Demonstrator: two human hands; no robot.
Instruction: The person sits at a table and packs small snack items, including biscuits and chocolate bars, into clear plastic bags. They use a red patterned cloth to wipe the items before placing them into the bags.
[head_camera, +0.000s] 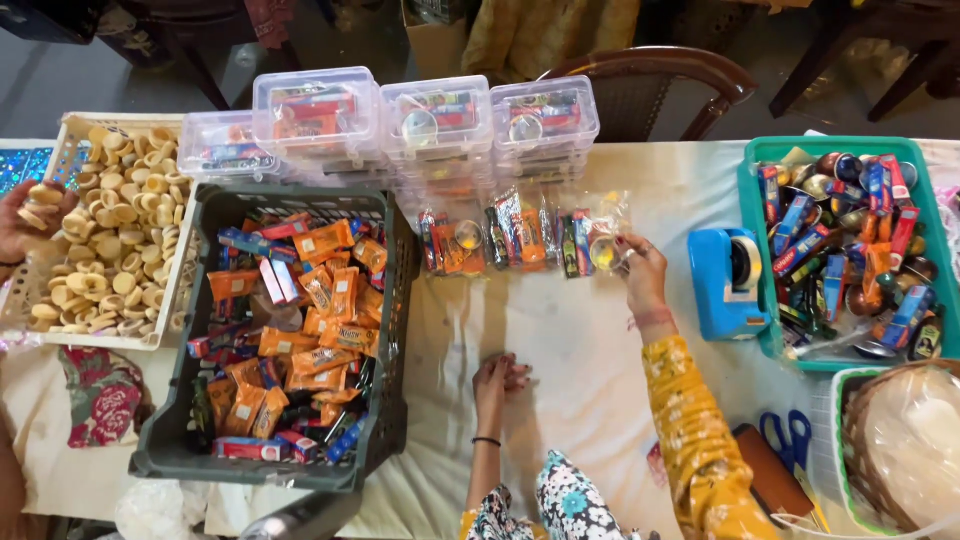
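Packets (520, 240) lie in a row on the bench (590, 350), just before the stacked clear boxes (430, 125), and the right hand (640, 270) pinches the end packet (605, 245) by its crinkly film, a small round disc showing through. I would say the film is slippery, so the thin grip could let it slide, or a nudge could scatter the row. The left hand (500, 378) rests loosely curled on the cloth, holding nothing. Beside it, the grey crate (385, 420) brims with glossy orange sachets; a blue tape dispenser (728, 280) sits right.
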